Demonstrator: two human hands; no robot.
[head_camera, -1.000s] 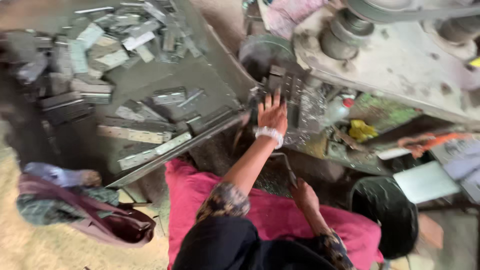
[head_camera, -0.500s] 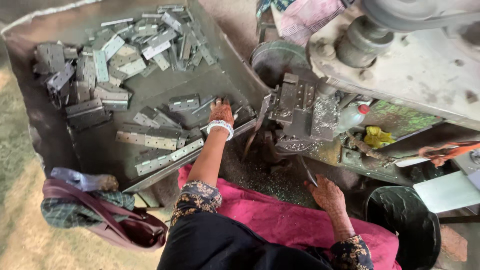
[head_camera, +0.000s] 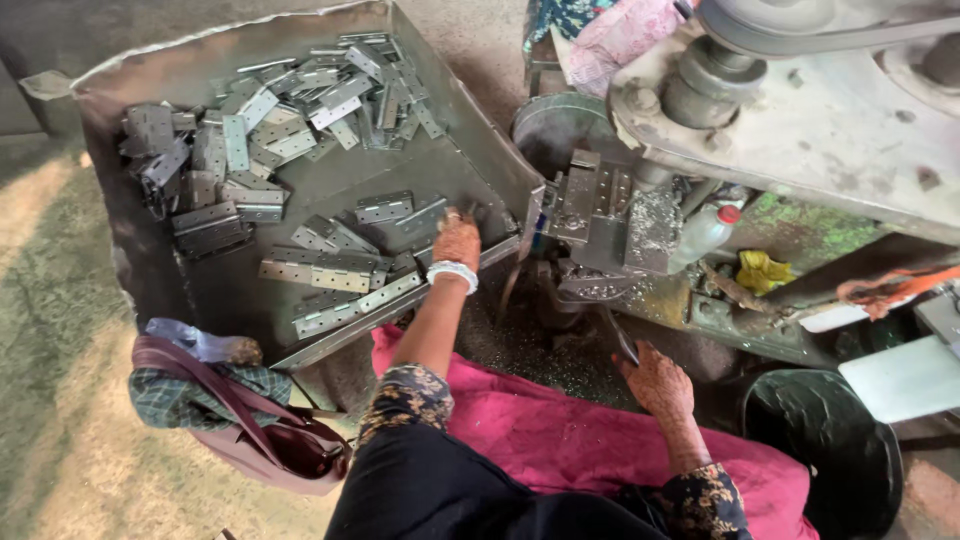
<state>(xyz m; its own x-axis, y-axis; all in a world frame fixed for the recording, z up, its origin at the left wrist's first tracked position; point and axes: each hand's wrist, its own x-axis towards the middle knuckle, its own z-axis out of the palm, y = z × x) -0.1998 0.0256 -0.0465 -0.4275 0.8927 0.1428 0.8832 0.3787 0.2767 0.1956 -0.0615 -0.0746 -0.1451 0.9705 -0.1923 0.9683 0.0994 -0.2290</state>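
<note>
My left hand (head_camera: 457, 240), a white bangle on its wrist, reaches into the near right corner of a big sheet-metal tray (head_camera: 200, 290). Its fingers curl down onto the grey metal hinges (head_camera: 385, 208) lying there; I cannot tell if one is gripped. More hinges (head_camera: 300, 90) are heaped at the tray's far side. My right hand (head_camera: 655, 378) is low at the right, closed on a thin dark lever (head_camera: 612, 335) that comes from the grey press machine (head_camera: 600, 215). A pink cloth (head_camera: 540, 420) covers my lap.
A maroon bag on checked cloth (head_camera: 250, 430) lies at the tray's near left. A plastic bottle with a red cap (head_camera: 705, 232) and a yellow rag (head_camera: 762, 270) sit by the machine. A black bucket (head_camera: 820, 450) stands at the right, a grey round pot (head_camera: 555, 125) behind the press.
My left hand has left the press and swung left into the tray, down onto the hinges. My right hand has stayed by the lever. The view has shifted left.
</note>
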